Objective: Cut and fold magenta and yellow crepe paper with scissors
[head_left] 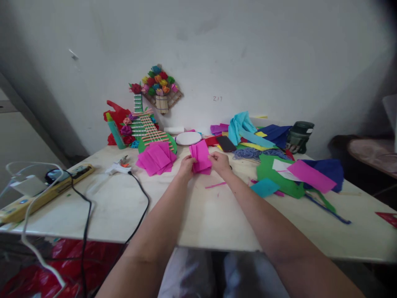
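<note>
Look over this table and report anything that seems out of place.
A thin pink strip lies loose on the table, apart from the pink stack; it looks like a stray offcut. At right, coloured sheets overlap in a jumble, with a thin blue piece sticking out.

A pale table (217, 225) carries 1 yellow power strip (51, 191) at its left end and, nearer the middle, a loose pile of pink paper (157, 159). Right of the pile lies 1 thin pink strip (215, 185). Green paper (263, 169) and 1 blue stick (328, 210) rest farther right.
</note>
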Demonstrator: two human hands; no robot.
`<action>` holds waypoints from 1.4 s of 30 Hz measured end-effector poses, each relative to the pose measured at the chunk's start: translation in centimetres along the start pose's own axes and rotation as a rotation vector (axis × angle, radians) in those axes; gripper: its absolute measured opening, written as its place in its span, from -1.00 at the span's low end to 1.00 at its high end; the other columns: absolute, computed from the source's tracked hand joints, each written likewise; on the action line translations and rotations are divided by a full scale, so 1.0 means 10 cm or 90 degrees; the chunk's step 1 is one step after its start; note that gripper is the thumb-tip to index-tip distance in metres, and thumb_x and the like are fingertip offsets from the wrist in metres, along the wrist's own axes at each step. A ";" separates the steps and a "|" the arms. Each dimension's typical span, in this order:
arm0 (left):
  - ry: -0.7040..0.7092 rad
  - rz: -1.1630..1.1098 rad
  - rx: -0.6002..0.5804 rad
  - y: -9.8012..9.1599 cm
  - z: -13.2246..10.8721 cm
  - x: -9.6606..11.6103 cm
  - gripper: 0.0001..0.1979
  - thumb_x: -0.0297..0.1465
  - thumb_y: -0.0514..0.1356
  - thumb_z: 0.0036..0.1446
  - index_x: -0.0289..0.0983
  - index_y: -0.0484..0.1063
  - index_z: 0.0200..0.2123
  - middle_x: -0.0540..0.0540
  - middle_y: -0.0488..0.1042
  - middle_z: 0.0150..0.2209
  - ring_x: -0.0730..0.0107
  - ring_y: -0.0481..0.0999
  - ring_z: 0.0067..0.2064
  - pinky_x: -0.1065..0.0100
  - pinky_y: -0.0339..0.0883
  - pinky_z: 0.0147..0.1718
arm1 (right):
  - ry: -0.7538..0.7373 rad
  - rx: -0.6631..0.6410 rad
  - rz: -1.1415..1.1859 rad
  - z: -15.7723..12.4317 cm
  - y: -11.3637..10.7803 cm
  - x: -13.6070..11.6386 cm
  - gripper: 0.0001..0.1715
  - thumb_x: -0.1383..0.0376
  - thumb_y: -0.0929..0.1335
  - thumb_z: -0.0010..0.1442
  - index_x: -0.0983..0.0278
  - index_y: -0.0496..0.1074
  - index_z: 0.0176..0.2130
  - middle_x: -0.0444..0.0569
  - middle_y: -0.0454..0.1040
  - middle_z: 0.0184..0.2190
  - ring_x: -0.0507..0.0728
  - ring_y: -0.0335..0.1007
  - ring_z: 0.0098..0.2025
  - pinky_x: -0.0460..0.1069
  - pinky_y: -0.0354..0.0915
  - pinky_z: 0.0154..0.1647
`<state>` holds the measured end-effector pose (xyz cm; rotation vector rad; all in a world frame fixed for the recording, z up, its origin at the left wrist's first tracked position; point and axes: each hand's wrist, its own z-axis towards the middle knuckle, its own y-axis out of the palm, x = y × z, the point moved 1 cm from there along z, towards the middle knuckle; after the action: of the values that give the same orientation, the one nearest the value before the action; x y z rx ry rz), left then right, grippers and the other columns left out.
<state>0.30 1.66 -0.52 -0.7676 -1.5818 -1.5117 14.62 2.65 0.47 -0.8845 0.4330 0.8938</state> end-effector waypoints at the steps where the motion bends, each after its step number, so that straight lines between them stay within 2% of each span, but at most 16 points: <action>1: -0.001 -0.003 0.007 -0.01 0.00 0.01 -0.81 -0.64 0.10 -0.35 -0.31 0.27 -0.55 0.06 0.31 -0.66 0.50 0.32 -0.60 0.47 0.17 -0.61 | 0.003 0.005 0.011 0.01 0.00 0.02 -0.72 0.19 0.25 0.01 0.31 0.45 -0.49 -0.10 0.41 -0.59 0.04 0.28 -0.50 -0.09 0.17 -0.41; 9: -0.013 -0.046 0.004 -0.02 -0.01 0.10 -0.86 -0.64 0.15 -0.30 -0.36 0.36 -0.56 -0.01 0.39 -0.64 0.48 0.38 -0.60 0.44 0.24 -0.55 | 0.060 0.019 0.134 0.05 0.02 0.10 -0.78 0.24 0.28 -0.04 0.31 0.46 -0.43 -0.07 0.49 -0.47 0.09 0.37 -0.37 -0.05 0.26 -0.30; 13: -0.030 -0.056 -0.029 -0.04 -0.02 0.13 -0.90 -0.61 0.19 -0.22 -0.38 0.39 -0.52 -0.04 0.42 -0.63 0.50 0.38 -0.60 0.46 0.24 -0.56 | 0.084 0.031 0.170 0.06 0.03 0.11 -0.70 0.23 0.28 -0.05 0.33 0.47 -0.34 -0.02 0.50 -0.41 0.11 0.39 -0.36 -0.03 0.28 -0.29; 17: -0.041 -0.063 -0.088 -0.04 -0.03 0.14 -0.94 -0.50 0.24 -0.12 -0.38 0.42 -0.49 -0.07 0.45 -0.59 0.48 0.40 -0.56 0.43 0.28 -0.51 | 0.072 0.054 0.125 0.07 0.03 0.18 -0.65 0.14 0.25 -0.01 0.33 0.48 -0.39 -0.06 0.47 -0.51 0.09 0.35 -0.43 -0.03 0.27 -0.33; 20: -0.029 -0.059 -0.092 -0.04 -0.03 0.14 -0.90 -0.43 0.26 -0.09 -0.36 0.40 -0.51 -0.06 0.44 -0.60 0.46 0.39 -0.57 0.40 0.29 -0.50 | 0.084 0.065 0.080 0.06 0.03 0.23 -0.60 0.09 0.23 0.01 0.32 0.48 -0.41 -0.09 0.41 -0.59 0.08 0.30 -0.49 -0.05 0.24 -0.44; 27: 0.006 -0.033 -0.076 -0.07 -0.02 0.16 -0.86 -0.39 0.26 -0.11 -0.35 0.40 -0.56 -0.02 0.40 -0.66 0.50 0.31 -0.65 0.45 0.15 -0.65 | 0.106 0.061 0.080 0.00 0.02 0.13 -0.63 0.11 0.22 -0.02 0.31 0.44 -0.49 -0.12 0.32 -0.65 0.05 0.23 -0.56 -0.08 0.17 -0.54; 35: -0.012 -0.013 -0.050 -0.05 -0.05 0.19 -0.86 -0.41 0.27 -0.16 -0.35 0.38 -0.59 0.01 0.37 -0.70 0.50 0.30 -0.68 0.47 0.10 -0.70 | 0.190 0.073 0.143 -0.04 -0.03 0.02 -0.68 0.15 0.23 -0.09 0.32 0.43 -0.52 -0.14 0.30 -0.69 0.05 0.23 -0.61 -0.08 0.15 -0.60; 39: -0.005 0.009 -0.048 -0.08 -0.05 0.19 -0.86 -0.43 0.27 -0.19 -0.36 0.38 -0.64 0.00 0.35 -0.73 0.51 0.28 -0.69 0.47 0.09 -0.69 | 0.244 0.055 0.206 -0.05 -0.01 0.00 -0.68 0.16 0.24 -0.12 0.33 0.44 -0.48 -0.16 0.28 -0.71 0.05 0.20 -0.67 -0.08 0.11 -0.66; 42: 0.009 0.032 -0.064 -0.09 -0.05 0.19 -0.84 -0.40 0.30 -0.23 -0.37 0.41 -0.62 -0.03 0.40 -0.68 0.50 0.31 -0.64 0.47 0.12 -0.64 | 0.261 0.057 0.263 -0.04 0.03 0.04 -0.63 0.15 0.26 -0.13 0.34 0.45 -0.40 -0.13 0.34 -0.65 0.05 0.22 -0.64 -0.07 0.14 -0.63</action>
<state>-1.37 0.94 0.59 -0.8453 -1.4747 -1.5658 14.62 2.61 -0.18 -0.9112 1.0306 1.0591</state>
